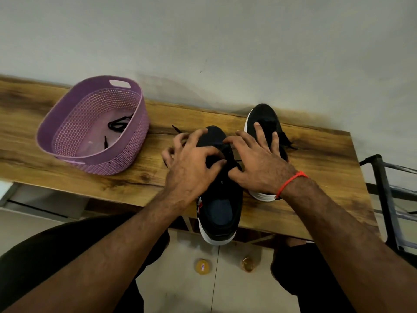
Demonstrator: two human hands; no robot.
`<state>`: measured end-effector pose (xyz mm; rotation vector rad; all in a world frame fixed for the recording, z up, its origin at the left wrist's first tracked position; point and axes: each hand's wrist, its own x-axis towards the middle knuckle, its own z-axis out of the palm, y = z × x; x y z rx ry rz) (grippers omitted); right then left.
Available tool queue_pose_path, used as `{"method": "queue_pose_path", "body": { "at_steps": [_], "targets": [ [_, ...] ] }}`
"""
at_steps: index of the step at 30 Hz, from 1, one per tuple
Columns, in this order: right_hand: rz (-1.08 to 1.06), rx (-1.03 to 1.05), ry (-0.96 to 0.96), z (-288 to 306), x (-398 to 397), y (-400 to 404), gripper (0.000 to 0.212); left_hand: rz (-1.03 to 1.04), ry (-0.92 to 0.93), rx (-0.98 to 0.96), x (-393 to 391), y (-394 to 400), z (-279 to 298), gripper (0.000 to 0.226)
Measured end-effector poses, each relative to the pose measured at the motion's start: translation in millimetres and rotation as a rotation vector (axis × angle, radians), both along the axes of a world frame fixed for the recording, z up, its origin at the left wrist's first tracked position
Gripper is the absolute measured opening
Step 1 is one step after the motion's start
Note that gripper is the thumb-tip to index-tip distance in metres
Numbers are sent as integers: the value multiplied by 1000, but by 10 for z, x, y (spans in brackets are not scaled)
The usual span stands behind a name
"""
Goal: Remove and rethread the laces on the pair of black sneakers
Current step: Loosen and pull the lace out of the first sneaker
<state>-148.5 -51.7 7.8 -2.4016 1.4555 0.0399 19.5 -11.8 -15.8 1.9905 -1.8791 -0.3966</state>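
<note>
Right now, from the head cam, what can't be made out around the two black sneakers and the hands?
- Eyelet rows of the near black mesh sneaker: covered by the left hand and right hand.
- Whether either hand pinches a lace: fingertips are motion-blurred.
- Far black sneaker: its rear half is hidden behind the right hand.
- Black lace in the purple perforated plastic basket: partly screened by the wall.

We see dim, even indoor light, no glare. Soft shadow on wall [225,53] behind shoes [264,118]. Hands [191,168] slightly motion-blurred. Wide-angle distortion bows table [316,159] edge; we find corners soft, basket [90,125] fairly sharp.
</note>
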Motion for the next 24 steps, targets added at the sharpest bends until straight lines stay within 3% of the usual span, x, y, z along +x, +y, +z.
{"method": "queue_pose_path", "body": {
  "at_steps": [4, 9, 11, 14, 15, 16, 19, 21, 22, 24],
  "targets": [
    [9, -7, -3, 7, 13, 5, 71, -6, -41, 40, -55, 2, -59, 28],
    [7, -1, -11, 8, 13, 11, 72, 7, -4, 43, -28, -11, -65, 17],
    [5, 6, -13, 10, 5, 8, 72, 156, 163, -15, 57, -76, 18, 9],
    [0, 16, -10, 15, 1, 0, 73, 590, 817, -85, 279, -193, 264, 19],
    [0, 17, -13, 15, 3, -2, 73, 688, 954, -56, 368, -217, 317, 19],
    [2, 18, -19, 14, 5, -1, 72, 714, 979, 2, 452, -235, 335, 16],
    [8, 15, -30, 17, 14, 5, 70, 536, 732, 216, 530, -252, 257, 44],
    [10, 13, -20, 14, 22, 10, 70, 371, 674, 326, 437, -241, 256, 45],
    [10, 12, -15, 12, 25, 11, 70, 282, 611, 368, 398, -245, 233, 57],
    [8, 12, -7, 15, 25, 9, 71, 122, 354, 420, 334, -230, 191, 81]
  ]
}}
